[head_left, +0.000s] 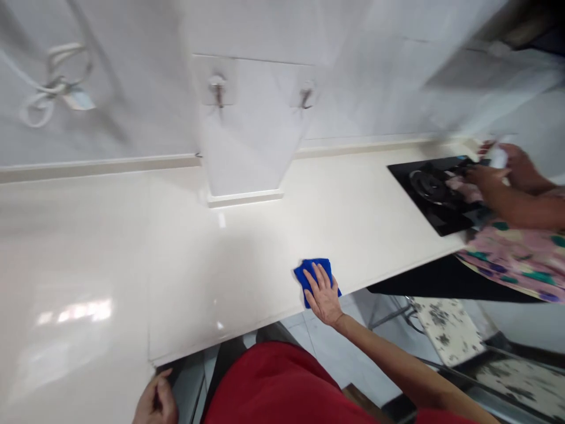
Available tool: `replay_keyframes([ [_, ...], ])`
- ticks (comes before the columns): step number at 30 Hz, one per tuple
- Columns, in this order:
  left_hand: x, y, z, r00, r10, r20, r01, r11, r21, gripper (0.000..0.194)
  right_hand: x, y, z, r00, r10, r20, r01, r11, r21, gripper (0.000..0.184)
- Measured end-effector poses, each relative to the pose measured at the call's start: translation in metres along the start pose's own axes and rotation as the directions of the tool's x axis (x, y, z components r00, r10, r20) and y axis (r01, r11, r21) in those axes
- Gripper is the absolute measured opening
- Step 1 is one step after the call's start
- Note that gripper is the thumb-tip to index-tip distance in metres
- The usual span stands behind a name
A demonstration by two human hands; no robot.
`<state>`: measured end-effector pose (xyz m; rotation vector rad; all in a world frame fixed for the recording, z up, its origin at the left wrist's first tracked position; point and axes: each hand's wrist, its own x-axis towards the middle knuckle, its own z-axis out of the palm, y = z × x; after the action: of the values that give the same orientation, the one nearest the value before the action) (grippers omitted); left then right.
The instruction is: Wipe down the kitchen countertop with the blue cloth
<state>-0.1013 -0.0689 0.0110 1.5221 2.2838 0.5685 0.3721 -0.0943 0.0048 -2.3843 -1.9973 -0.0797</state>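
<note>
My right hand lies flat on a blue microfibre cloth, pressing it onto the cream stone countertop close to the front edge. The fingers spread over the cloth and hide its middle. At the bottom left, my left hand is curled at the counter's edge, away from the cloth. Whether it grips the edge or something small is hard to tell.
A co-worker's hands work over a black gas hob at the right, with a pale object and pink cloth. A white pillar juts from the tiled wall, with metal hooks on it. A white cable hangs at the left.
</note>
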Motion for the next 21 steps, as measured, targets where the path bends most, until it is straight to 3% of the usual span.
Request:
replay_keyframes([
  [2,-0.004,0.004,0.000,1.000,0.005,-0.021,-0.006,0.997,-0.077,0.037,0.004,-0.039,-0.003,0.988,-0.157,0.011,0.156,0.986,0.052,0.066],
  [4,-0.007,0.005,-0.003,1.000,0.013,-0.028,-0.018,0.987,-0.162,0.035,0.012,-0.084,-0.005,0.938,-0.345,0.020,0.341,0.933,0.114,0.066],
  [8,-0.008,0.000,-0.011,1.000,0.001,-0.015,-0.006,0.944,-0.330,0.041,0.036,-0.187,-0.009,0.728,-0.685,-0.009,0.668,0.707,0.231,0.062],
  [12,-0.008,-0.008,-0.013,1.000,0.021,-0.009,-0.023,0.909,-0.415,0.045,0.065,-0.290,-0.014,0.542,-0.839,-0.043,0.807,0.506,0.303,0.057],
  [14,-0.007,-0.012,-0.012,0.998,0.055,-0.009,-0.053,0.908,-0.414,0.048,0.080,-0.329,-0.017,0.450,-0.891,-0.057,0.852,0.410,0.325,0.054],
  [16,-0.005,-0.014,-0.011,0.997,0.072,-0.002,-0.067,0.919,-0.390,0.050,0.094,-0.353,-0.018,0.388,-0.919,-0.064,0.882,0.350,0.316,0.049],
  [18,-0.004,-0.014,-0.011,0.997,0.078,0.027,-0.065,0.944,-0.324,0.049,0.104,-0.359,-0.017,0.353,-0.934,-0.050,0.897,0.323,0.302,0.047],
  [19,-0.004,-0.014,-0.010,0.995,0.086,0.043,-0.071,0.958,-0.280,0.049,0.106,-0.355,-0.016,0.364,-0.931,-0.039,0.894,0.337,0.296,0.047],
  [21,-0.004,-0.013,-0.010,0.990,0.126,0.067,-0.111,0.974,-0.196,0.046,0.107,-0.334,-0.014,0.445,-0.895,-0.017,0.858,0.421,0.293,0.049],
])
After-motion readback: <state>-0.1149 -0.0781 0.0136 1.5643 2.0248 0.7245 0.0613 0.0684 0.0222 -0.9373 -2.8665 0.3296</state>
